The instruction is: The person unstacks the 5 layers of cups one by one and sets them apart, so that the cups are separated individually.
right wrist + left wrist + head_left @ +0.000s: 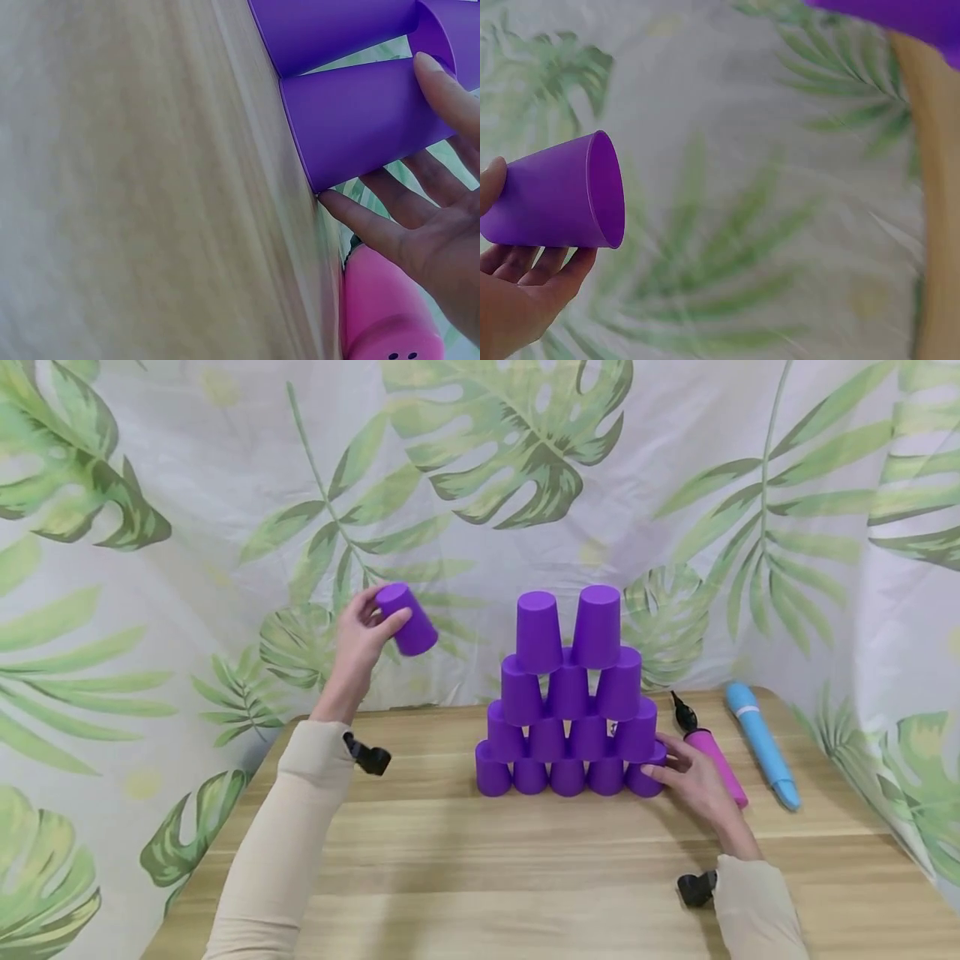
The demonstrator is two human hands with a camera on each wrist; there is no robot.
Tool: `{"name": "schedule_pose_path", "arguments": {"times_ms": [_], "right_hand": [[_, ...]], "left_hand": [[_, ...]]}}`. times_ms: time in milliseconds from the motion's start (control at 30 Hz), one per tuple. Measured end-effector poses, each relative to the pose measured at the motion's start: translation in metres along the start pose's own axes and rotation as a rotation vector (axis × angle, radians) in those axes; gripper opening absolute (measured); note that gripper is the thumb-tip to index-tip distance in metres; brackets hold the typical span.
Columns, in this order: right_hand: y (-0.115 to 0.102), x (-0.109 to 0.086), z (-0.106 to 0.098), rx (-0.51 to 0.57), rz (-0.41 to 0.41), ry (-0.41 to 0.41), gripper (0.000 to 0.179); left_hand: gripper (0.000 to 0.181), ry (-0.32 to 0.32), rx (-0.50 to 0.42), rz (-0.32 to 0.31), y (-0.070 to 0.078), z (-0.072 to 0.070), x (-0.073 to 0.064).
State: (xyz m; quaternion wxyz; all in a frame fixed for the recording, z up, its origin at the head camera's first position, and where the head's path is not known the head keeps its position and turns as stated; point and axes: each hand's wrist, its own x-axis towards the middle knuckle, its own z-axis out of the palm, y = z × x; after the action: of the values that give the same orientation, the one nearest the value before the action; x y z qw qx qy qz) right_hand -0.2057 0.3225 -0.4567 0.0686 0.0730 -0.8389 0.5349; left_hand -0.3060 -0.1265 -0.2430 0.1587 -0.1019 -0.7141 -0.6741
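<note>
A purple plastic cup (pixel 407 622) is held by my left hand (pixel 358 639) in the air, left of the stack. It tilts with its closed end up and leftward; the left wrist view shows its open rim, thumb on one side and fingers on the other. On the table stands a pyramid of upside-down purple cups (pixel 567 693) in several rows, with two at the top, slightly apart. My right hand (pixel 696 781) holds the bottom row's rightmost cup (pixel 367 124), thumb near its upper end and fingers along its outer side. Some fingertips are hidden behind it.
Right of the stack, a pink hand pump (pixel 718 767) with a black nozzle lies close behind my right hand. Farther right lies a blue and white tube-shaped pump (pixel 765 747). A leaf-print cloth (pixel 480 552) hangs behind the wooden table (pixel 480 877).
</note>
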Motion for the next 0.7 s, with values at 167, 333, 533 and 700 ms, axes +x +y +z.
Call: {"name": "schedule_pose_path", "arguments": {"times_ms": [167,333,533,700], "right_hand": [[-0.002,0.006,-0.002,0.006,-0.007,0.015,0.066],[-0.001,0.003,0.0,0.029,0.007,0.005,0.067],[0.004,-0.006,0.004,0.049,0.025,0.0,0.066],[0.0,-0.001,0.003,0.041,0.025,-0.002,0.067]], "left_hand": [[0.067,0.066,0.101,-0.138,-0.051,-0.042,-0.012],[0.067,0.116,0.183,-0.229,-0.099,-0.075,-0.025],[0.067,0.144,0.263,-0.298,-0.137,-0.1,-0.041],[0.066,0.191,0.315,-0.326,-0.156,-0.116,-0.044]]}}
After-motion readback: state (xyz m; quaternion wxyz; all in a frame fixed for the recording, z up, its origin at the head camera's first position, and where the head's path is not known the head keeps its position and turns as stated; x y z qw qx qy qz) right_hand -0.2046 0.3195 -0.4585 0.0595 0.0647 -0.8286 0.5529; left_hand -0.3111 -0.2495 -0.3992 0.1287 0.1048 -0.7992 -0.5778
